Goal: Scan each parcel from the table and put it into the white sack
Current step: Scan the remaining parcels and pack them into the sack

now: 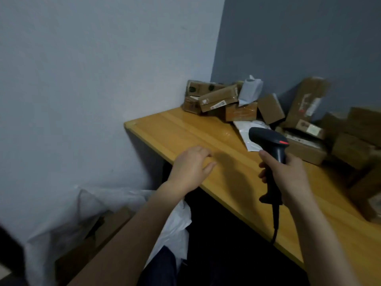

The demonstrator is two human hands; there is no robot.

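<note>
Wooden table (185, 129), left hand (190, 168) spread above, right hand (288, 176) gripping scanner (268, 141)

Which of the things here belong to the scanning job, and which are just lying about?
Job: scanner, held by right hand; cardboard parcels; white mailer; white sack.
Just there: table; grey wall.

Colours noted:
The desk (185, 131) is showing yellow wood grain; parcels (219, 98) are showing brown cardboard; scanner (266, 138) is showing black with a red mark; sack (68, 205) is appearing white.
</note>
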